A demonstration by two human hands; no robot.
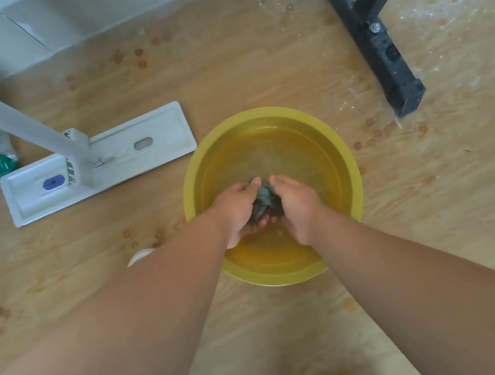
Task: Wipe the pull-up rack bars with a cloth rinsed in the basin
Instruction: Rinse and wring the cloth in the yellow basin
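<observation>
While the dark cloth (263, 199) sits bunched between both palms over the water, the rinse step looks in hand: the left hand (237, 213) and right hand (299, 203) each keep a clenched grip around it, inside the yellow basin (344, 152) on the floor. Next, I judge, comes wringing it out and carrying it to the black rack foot (379, 46), well beyond the grip to the right. A white mop head (160, 136) lies off to the left.
</observation>
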